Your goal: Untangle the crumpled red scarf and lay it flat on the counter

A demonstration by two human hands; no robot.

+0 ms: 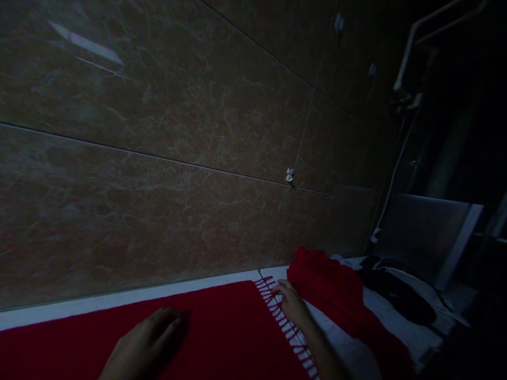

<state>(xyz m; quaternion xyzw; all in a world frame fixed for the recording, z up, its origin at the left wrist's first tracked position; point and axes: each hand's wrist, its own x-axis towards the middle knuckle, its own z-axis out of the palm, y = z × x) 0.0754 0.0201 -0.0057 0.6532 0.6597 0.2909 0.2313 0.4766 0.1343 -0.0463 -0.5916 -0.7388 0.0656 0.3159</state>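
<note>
A red scarf (pixel 222 327) lies spread flat along a white surface, with a row of thin tassels (pixel 283 322) at its right end. My left hand (pixel 144 338) is over the middle of the scarf, its fingers loosely bent and nothing visible in them. Dim light hides whether it touches the fabric. At the far corner of the fringe, my right hand (pixel 293 306) has its fingers loosely extended over the tassels. A bunched red cloth (pixel 328 279) lies just right of that hand.
A marbled tile wall (pixel 178 211) rises behind the white ledge (pixel 130 295). Beyond the bunched cloth are a dark item (pixel 400 295) and a grey panel (pixel 425 232). A small white fitting (pixel 290 175) sits on the wall; a pipe (pixel 407 53) runs at upper right.
</note>
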